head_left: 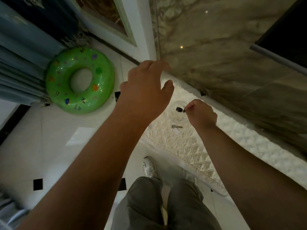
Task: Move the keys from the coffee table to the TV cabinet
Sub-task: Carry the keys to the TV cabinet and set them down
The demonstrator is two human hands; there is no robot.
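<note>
The keys [180,109] are pinched by their ring between the thumb and fingertips of the right hand [201,114], and a dark fob is left hanging from the ring. They are held low over a clear glass bowl [176,119] that stands on the cabinet [187,146], whose top is covered with a white quilted cloth; whether the fob touches the bowl cannot be told. The ring grip is probably chosen so that the bunch can be lowered and let go cleanly. A small metal thing [177,126], perhaps another key, lies on the cloth just beside the bowl. The left hand [146,90] is held open and empty, fingers loosely spread, raised in front of the cabinet's near end, apparently for balance and not for any grasp. The task is judged to be near its end, with only the release left. A green swim ring [79,80] lies on the tiled floor by the curtain, well apart from the keys. No brand, label or writing can be read anywhere; the marks on the swim ring are pictures only.
</note>
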